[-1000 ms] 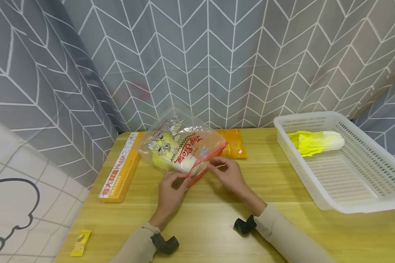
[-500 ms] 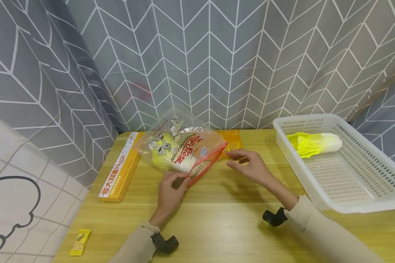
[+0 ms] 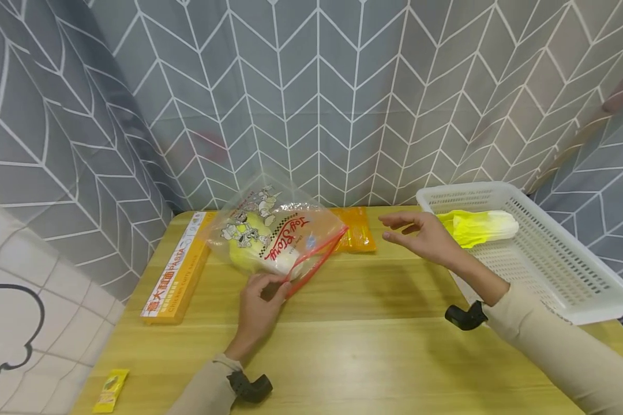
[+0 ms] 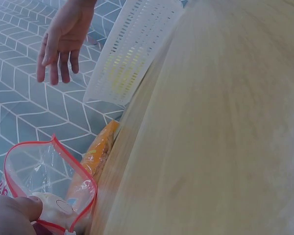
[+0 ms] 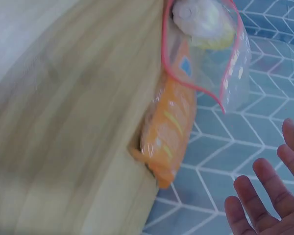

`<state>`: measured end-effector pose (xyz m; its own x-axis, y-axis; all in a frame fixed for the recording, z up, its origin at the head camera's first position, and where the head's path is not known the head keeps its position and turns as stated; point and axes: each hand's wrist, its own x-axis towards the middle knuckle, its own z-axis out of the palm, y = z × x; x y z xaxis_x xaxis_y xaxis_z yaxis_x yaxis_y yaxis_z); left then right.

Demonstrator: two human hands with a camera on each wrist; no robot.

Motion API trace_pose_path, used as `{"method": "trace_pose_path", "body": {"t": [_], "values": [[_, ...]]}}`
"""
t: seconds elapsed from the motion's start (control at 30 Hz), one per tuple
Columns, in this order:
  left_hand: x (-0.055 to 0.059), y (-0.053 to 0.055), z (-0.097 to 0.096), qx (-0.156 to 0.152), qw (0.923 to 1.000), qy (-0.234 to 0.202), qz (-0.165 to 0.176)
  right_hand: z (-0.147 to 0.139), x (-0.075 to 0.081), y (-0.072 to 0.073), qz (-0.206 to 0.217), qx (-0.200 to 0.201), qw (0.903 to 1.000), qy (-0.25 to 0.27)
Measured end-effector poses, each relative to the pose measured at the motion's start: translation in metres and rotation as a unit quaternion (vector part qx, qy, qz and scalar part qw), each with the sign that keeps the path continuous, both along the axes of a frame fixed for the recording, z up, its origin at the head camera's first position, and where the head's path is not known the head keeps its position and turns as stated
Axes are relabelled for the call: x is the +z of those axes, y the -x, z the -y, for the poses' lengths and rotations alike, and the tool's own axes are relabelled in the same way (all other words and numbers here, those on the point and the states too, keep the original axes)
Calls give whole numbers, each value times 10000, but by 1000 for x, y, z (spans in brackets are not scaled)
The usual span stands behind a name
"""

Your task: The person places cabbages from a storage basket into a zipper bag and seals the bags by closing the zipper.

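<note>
A clear zip bag [image 3: 296,222] with red edging and "Toy Story" print has a pale yellow-white Chinese cabbage [image 3: 277,259] inside. My left hand [image 3: 258,308] pinches the near corner of its mouth between thumb and fingers. In the right wrist view the bag's red-edged mouth [image 5: 165,54] gapes, with the cabbage's white base facing out. My right hand [image 3: 428,239] hangs in the air above the table, fingers extended and holding nothing. Just beyond it, a second Chinese cabbage [image 3: 490,226] with yellow leaves lies in the white plastic basket [image 3: 542,268].
An orange packet [image 3: 360,233] lies behind the bag, partly covered by it. To the left is a long orange-and-white pasta box [image 3: 179,274]. A small yellow sachet [image 3: 111,391] sits at the table's [image 3: 353,357] left edge. A grey patterned curtain [image 3: 311,104] hangs behind.
My right hand has let go of the bag's edge and moved right toward the basket, its fingers spreading. The left hand keeps its pinch on the bag. The head view has shifted slightly.
</note>
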<state>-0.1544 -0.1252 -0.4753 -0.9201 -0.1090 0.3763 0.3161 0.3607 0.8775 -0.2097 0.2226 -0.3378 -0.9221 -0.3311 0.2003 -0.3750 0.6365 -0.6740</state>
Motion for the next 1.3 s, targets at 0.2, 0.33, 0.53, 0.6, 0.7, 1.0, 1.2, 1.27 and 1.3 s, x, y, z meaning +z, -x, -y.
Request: {"method": "trace_pose_path", "body": {"t": [0.2, 0.33, 0.53, 0.6, 0.7, 1.0, 1.2, 1.27, 1.3], "values": [[0, 0, 3, 22, 9999, 89, 63, -25, 14, 3, -77, -58, 9998, -156], [-1, 0, 2, 25, 9999, 102, 55, -49, 18, 6, -287, -252, 9986, -362], [-1, 1, 2, 35, 9999, 89, 114, -84, 19, 10, -366, -648, 9957, -553], [-1, 1, 2, 39, 9999, 72, 115, -94, 19, 11, -369, -753, 9950, -548], [-1, 0, 2, 32, 9999, 30, 105, -108, 18, 13, -358, -829, 9946, -508], [0, 0, 0, 57, 10000, 54, 14, -147, 6, 17, -405, -1350, 9865, -831], [-2, 0, 1, 35, 10000, 38, 30, -170, -4, 19, -41, -1475, 9828, -1108], [-2, 0, 1, 48, 10000, 36, 27, -177, -6, 20, 55, -1433, 9832, -1131], [-2, 0, 1, 55, 10000, 37, 31, -181, -7, 20, 95, -1420, 9833, -1131]]}}
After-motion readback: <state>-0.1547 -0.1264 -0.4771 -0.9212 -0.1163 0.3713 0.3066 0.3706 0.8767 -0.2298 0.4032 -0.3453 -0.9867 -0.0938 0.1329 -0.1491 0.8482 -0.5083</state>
